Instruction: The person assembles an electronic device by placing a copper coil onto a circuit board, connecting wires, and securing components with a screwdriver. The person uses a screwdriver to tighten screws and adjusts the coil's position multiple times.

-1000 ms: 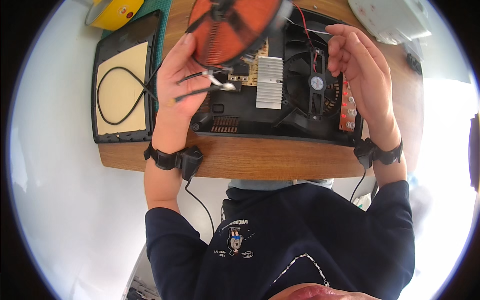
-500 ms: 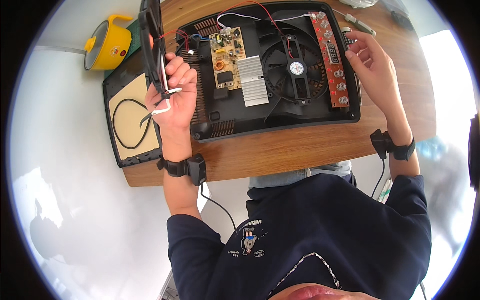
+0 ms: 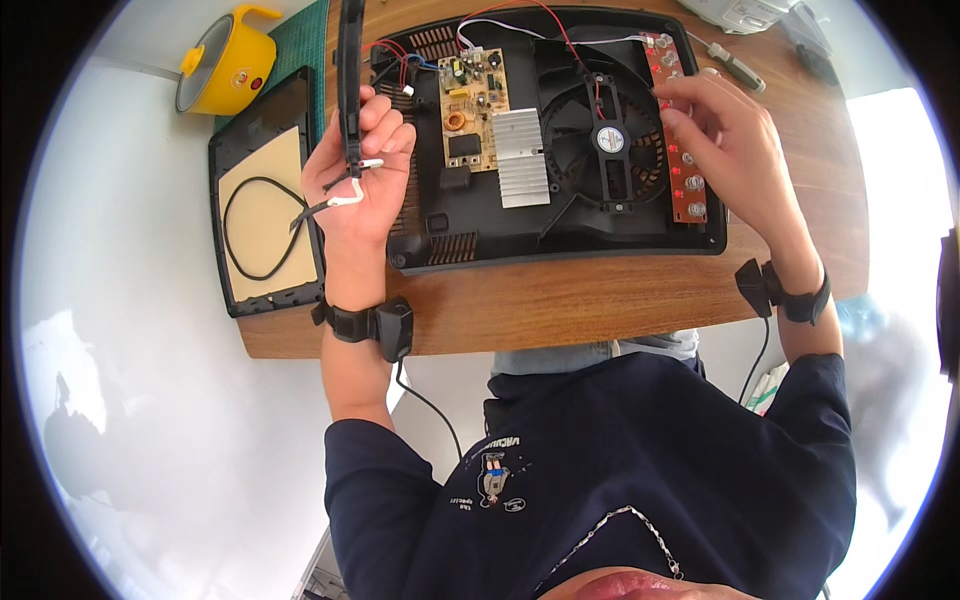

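Note:
My left hand [image 3: 365, 165], palm up, grips a black part [image 3: 350, 90] seen edge-on, so its face is hidden. White-sleeved wire ends [image 3: 347, 198] hang from its lower end across my palm. My right hand [image 3: 722, 130] is over a red-brown circuit board strip [image 3: 690, 205], covering its middle. Its thumb and forefinger are bent and a little apart, with nothing visible between them. The strip lies along the right side of a black housing [image 3: 490, 235]. Inside are a tan circuit board [image 3: 462, 110], a finned silver heat sink [image 3: 522, 165] and a black fan [image 3: 610, 140].
A black-framed panel [image 3: 225, 230] with a beige sheet and a black cable loop [image 3: 230, 225] lies at left. Behind it are a yellow pot [image 3: 225, 70] and a green mat [image 3: 300, 50]. A grey-handled tool [image 3: 740, 70] lies back right. Red and white wires cross above the fan.
My right hand has moved left, from beyond the strip's right edge to over the strip. The black part in my left hand has turned more edge-on and shifted right.

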`<state>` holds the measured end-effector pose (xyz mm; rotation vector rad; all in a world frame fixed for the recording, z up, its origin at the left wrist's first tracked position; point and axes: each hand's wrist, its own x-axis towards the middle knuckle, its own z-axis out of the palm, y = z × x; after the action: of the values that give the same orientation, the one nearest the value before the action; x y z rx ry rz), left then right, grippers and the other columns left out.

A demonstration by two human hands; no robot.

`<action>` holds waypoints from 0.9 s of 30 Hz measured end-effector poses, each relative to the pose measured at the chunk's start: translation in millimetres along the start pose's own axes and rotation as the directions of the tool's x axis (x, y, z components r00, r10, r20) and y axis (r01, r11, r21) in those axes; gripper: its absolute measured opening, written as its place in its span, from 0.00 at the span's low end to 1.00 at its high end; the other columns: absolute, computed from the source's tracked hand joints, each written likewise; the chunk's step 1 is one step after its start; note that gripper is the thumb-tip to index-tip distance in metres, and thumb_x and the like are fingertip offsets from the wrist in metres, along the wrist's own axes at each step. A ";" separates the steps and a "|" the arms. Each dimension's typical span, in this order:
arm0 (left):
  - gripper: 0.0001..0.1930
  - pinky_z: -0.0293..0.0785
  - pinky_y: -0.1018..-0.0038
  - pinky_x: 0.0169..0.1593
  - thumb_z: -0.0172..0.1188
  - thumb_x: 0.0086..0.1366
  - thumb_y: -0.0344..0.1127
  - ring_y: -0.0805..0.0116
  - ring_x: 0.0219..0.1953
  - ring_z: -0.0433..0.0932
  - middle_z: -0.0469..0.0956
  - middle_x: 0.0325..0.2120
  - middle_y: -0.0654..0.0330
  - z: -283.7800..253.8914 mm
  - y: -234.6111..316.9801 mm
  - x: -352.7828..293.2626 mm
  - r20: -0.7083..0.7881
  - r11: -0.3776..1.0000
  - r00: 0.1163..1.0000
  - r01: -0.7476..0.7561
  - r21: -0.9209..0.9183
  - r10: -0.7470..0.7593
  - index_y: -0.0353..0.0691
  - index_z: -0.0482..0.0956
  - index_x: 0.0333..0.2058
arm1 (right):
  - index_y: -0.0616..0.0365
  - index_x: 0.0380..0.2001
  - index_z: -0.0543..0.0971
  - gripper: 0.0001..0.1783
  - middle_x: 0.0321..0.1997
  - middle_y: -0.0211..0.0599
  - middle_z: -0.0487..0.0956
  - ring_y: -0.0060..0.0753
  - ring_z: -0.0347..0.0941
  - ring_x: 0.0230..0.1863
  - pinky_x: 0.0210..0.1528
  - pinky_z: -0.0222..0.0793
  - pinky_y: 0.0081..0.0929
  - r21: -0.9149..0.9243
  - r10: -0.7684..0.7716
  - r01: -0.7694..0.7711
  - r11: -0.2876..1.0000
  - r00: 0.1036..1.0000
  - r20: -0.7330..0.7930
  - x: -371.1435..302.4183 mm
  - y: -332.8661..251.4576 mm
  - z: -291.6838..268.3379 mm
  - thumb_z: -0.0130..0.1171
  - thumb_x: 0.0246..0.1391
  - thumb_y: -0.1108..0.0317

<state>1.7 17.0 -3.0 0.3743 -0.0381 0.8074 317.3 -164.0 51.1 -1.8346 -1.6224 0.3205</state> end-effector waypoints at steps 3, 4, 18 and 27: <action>0.15 0.64 0.70 0.40 0.49 0.75 0.31 0.67 0.32 0.66 0.68 0.32 0.57 2.9 0.3 -1.4 -0.061 0.999 0.998 0.028 -0.041 -0.030 0.26 0.72 0.53 | 0.59 0.46 0.84 0.12 0.32 0.36 0.81 0.32 0.76 0.30 0.36 0.73 0.30 0.009 -0.114 0.114 0.993 0.986 0.123 24.2 -20.8 6.3 0.64 0.60 0.66; 0.15 0.64 0.70 0.40 0.48 0.75 0.31 0.67 0.32 0.65 0.66 0.31 0.58 4.7 -0.4 -1.3 -0.072 0.998 0.997 0.034 -0.060 -0.038 0.26 0.71 0.54 | 0.58 0.47 0.83 0.13 0.32 0.34 0.81 0.29 0.75 0.30 0.36 0.73 0.28 0.023 -0.157 0.155 0.988 0.976 0.153 33.8 -25.7 11.5 0.64 0.61 0.67; 0.15 0.62 0.70 0.40 0.49 0.73 0.31 0.68 0.31 0.64 0.76 0.39 0.55 3.1 2.0 -1.7 -0.061 1.000 0.998 0.027 -0.013 -0.027 0.27 0.73 0.52 | 0.65 0.45 0.84 0.16 0.37 0.48 0.86 0.41 0.83 0.39 0.46 0.78 0.36 0.393 -0.432 0.271 0.879 0.800 0.415 164.6 -71.5 100.4 0.68 0.54 0.68; 0.18 0.64 0.73 0.40 0.53 0.71 0.31 0.71 0.31 0.66 0.68 0.34 0.58 6.3 -1.3 -6.9 -0.292 0.995 0.953 -0.058 0.077 0.078 0.22 0.69 0.54 | 0.62 0.38 0.86 0.09 0.34 0.49 0.86 0.45 0.84 0.36 0.41 0.79 0.37 0.158 -0.434 0.406 0.900 0.799 0.416 176.0 -62.9 98.9 0.66 0.55 0.71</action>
<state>-1.5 9.2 1.3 0.3145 0.2570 0.9276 245.6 34.9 57.0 -1.3544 -2.2511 0.6102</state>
